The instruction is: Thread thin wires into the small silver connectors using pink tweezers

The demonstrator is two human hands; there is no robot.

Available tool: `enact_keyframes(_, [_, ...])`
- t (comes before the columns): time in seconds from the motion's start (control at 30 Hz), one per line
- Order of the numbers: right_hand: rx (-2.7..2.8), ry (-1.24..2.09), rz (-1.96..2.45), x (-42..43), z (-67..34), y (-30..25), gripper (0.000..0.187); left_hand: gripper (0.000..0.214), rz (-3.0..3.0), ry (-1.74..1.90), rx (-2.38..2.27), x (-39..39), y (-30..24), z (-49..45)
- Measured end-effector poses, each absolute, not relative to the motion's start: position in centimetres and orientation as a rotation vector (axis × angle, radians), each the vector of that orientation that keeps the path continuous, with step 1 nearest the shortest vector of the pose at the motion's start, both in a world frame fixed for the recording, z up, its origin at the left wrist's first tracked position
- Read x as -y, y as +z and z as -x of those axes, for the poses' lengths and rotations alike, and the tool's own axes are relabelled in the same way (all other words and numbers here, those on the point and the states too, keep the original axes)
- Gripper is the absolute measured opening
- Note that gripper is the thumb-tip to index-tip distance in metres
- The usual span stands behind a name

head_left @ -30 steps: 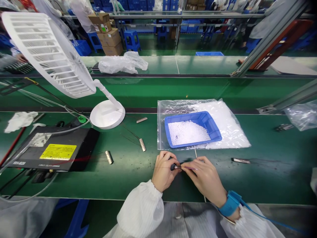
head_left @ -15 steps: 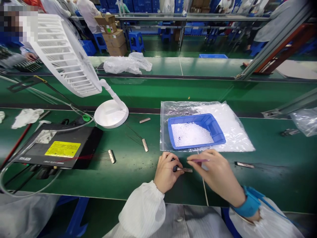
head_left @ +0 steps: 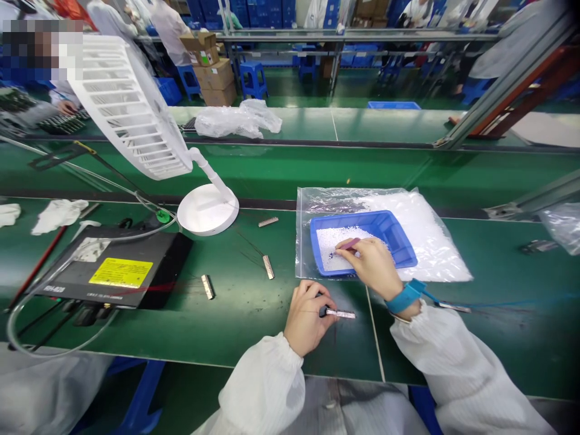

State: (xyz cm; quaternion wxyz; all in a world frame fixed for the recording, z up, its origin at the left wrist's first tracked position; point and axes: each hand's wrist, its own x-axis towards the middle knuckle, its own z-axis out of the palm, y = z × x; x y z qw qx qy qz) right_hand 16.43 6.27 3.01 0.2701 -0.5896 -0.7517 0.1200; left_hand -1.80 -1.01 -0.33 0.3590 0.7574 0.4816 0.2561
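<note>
My left hand (head_left: 309,314) is closed round a small dark part with a narrow metallic strip (head_left: 341,313) sticking out to the right, just above the green bench. Thin dark wires run by its fingers. Over the blue tray (head_left: 401,240), my right hand (head_left: 374,263) pinches a purplish tweezers-like tool (head_left: 350,243); its tip is at the small white beads (head_left: 330,235), partly hidden by the fingers. A blue wrist strap (head_left: 406,296) circles my right wrist. The tray sits on a clear bag (head_left: 444,254) filled with white material.
Similar metal pieces with wires (head_left: 268,267) lie on the bench to the left, another (head_left: 454,307) beyond my right forearm. A white fan (head_left: 207,208) and a black control box (head_left: 122,266) with a hose stand at left. Crumpled plastic (head_left: 238,119) lies on the far bench.
My right hand has moved up and left from beside the metallic strip to the beads in the blue tray, still with the purplish tool. My left hand stays in place. The view shifted slightly.
</note>
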Motion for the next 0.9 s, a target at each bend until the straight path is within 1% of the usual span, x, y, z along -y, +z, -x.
enact_keyframes(0.2, [2.075, 0.324, 1.606, -6.5, -16.5, 2.8, 0.022, 0.02, -1.952, 0.681, -1.237, 1.0, -0.6, 1.8])
enact_keyframes(0.37, [2.081, 0.316, 1.599, -6.7, -16.3, 2.6, 0.02, 0.022, -1.952, 0.685, -1.237, 1.0, -0.6, 1.8])
enact_keyframes(0.5, [2.038, 0.291, 1.593, -6.2, -16.1, 3.5, 0.018, 0.021, -1.949, 0.678, -1.246, 1.0, -0.5, 1.8])
enact_keyframes(0.73, [1.897, 0.324, 1.389, -0.9, -16.9, 6.7, 0.013, 0.016, -1.966, 0.666, -1.235, 0.9, -0.3, 1.7])
enact_keyframes(0.9, [1.983, 0.426, 1.411, 2.8, -16.9, 6.0, 0.012, 0.017, -1.979, 0.651, -1.235, 0.8, -0.3, 1.8])
